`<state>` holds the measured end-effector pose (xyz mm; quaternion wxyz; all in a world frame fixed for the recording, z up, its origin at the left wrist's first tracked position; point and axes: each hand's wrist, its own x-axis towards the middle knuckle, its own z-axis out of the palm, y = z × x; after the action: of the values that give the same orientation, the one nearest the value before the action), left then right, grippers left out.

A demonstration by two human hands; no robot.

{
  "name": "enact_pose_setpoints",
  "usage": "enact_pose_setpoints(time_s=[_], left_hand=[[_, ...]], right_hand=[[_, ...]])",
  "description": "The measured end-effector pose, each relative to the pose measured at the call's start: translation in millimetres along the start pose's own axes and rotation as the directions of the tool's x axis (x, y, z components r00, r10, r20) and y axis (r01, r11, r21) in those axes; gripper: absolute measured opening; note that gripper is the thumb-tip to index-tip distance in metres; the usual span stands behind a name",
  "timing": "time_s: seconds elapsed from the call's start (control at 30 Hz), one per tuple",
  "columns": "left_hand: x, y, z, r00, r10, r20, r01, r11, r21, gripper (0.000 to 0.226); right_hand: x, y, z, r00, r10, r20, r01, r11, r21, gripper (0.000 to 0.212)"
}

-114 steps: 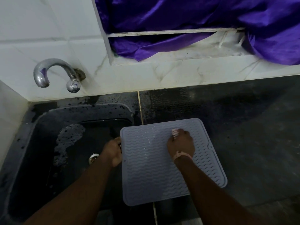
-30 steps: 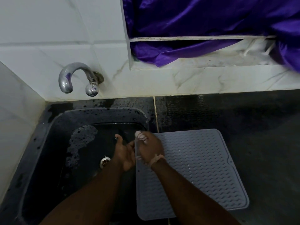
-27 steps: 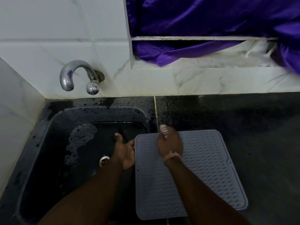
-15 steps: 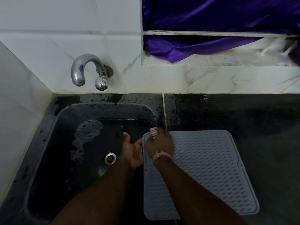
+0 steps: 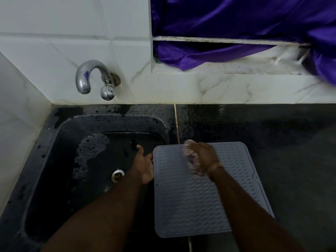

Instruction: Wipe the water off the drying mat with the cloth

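Observation:
A grey ribbed drying mat (image 5: 185, 200) lies on the dark counter, with its left edge over the sink. My left hand (image 5: 144, 165) holds the mat's left edge near the far corner, thumb up over the sink. My right hand (image 5: 201, 158) is blurred with motion over the mat's far part. It grips a small pale cloth (image 5: 188, 147), which shows only past the fingers.
A black sink (image 5: 60, 151) with foam patches and a metal drain (image 5: 117, 176) fills the left. A chrome tap (image 5: 94, 79) sticks out of the white tiled wall. Purple fabric (image 5: 236, 24) hangs in the window recess. Wet dark counter (image 5: 291, 142) spreads to the right.
My right hand has moved with the cloth from the mat's far left corner toward the middle of the far edge. My left hand stays on the mat's left edge.

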<state>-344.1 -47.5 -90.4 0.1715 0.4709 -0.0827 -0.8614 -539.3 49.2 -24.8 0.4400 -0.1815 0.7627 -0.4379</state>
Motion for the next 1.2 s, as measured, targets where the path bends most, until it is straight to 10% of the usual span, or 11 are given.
enact_pose_setpoints(time_s=[0.1, 0.23, 0.8, 1.2], left_hand=[[-8.6, -13.0, 3.8, 0.997, 0.011, -0.071, -0.003, 0.993, 0.114, 0.081], [-29.3, -35.3, 2.7, 0.991, 0.047, -0.123, -0.015, 0.969, 0.245, 0.051], [-36.3, -76.4, 20.1, 0.934, 0.297, -0.201, -0.169, 0.858, 0.485, 0.025], [-28.2, -94.7, 51.1, 0.888, 0.380, -0.258, -0.233, 0.857, 0.459, 0.016]], right_hand=[[-9.6, 27.5, -97.2, 0.961, 0.198, -0.190, -0.218, 0.972, -0.087, 0.054], [-29.1, 49.5, -155.1, 0.913, 0.308, -0.266, -0.365, 0.909, -0.202, 0.034], [14.0, 71.1, -223.4, 0.935, 0.241, -0.260, -0.307, 0.916, -0.257, 0.073], [10.3, 73.9, -223.7, 0.871, 0.106, -0.480, -0.274, 0.916, -0.294, 0.052]])
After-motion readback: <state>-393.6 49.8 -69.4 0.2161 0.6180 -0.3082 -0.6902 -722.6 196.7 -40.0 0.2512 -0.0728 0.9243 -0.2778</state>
